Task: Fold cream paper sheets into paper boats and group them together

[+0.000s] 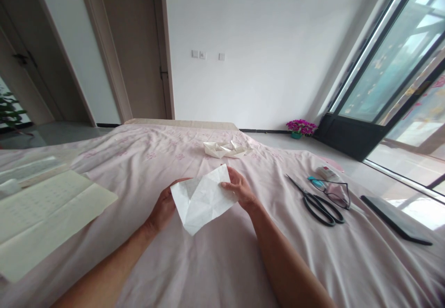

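Note:
A creased white sheet of paper [206, 201] is held up over the cloth between my two hands. My left hand [166, 205] grips its left side, with the fingers mostly hidden behind the sheet. On the right edge my right hand [239, 188] pinches it, the thumb lying on the front face and the other fingers behind. Fold lines cross the sheet, and its lower edge is uneven. Just beyond it, folded paper boats [225, 149] sit on the pink cloth.
A pink patterned cloth [222, 271] covers the surface. To the right lie black-handled scissors [318, 203], eyeglasses [335, 193], a small white box [327, 172] and a dark flat device [394, 220]. Large yellowish paper sheets [52, 215] lie at the left.

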A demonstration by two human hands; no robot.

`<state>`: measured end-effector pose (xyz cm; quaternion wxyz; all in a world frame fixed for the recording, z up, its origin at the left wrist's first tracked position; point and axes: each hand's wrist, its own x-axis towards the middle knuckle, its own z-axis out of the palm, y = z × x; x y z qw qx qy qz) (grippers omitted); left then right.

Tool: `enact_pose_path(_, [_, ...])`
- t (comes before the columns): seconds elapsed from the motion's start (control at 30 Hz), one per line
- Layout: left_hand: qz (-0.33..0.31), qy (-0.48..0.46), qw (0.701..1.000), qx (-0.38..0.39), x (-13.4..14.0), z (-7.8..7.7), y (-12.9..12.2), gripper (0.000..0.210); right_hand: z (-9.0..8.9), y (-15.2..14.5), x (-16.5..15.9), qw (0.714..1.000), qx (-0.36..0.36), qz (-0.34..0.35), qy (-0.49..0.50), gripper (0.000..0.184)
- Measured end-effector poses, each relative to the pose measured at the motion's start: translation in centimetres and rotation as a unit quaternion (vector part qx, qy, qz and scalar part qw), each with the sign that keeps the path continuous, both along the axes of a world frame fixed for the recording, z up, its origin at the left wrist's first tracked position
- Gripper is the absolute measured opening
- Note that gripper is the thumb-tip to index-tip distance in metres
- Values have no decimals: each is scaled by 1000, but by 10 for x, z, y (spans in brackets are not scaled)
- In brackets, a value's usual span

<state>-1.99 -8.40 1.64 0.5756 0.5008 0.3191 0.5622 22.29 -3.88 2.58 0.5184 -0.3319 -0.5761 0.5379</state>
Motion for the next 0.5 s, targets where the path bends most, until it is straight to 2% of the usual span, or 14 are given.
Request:
enact_pose_path(0.07, [-12,-28,999,-15,-2,1,1,43,-2,1,0,998,-45,47,25,48])
enact_pose_path(0.1, [-18,-46,998,-25,-3,2,2,45,-5,2,1,996,-59,48,34,42])
enact_pose_path(0.23, [-41,-110,991,-62,-7,3,7,49,-14,9,3,994,-71,-36,70,30])
enact_pose_path(0.33, [-41,-64,995,-61,-4,4,7,53,-16,12,3,991,-57,-88,85,28])
enact_pose_path(0.43, [-30,21,998,-46,2,2,4,56,-16,13,2,989,-51,-118,79,29])
enact_pose_path(0.5, [-16,39,998,-36,5,-2,3,59,-16,14,1,987,-50,-135,76,30])
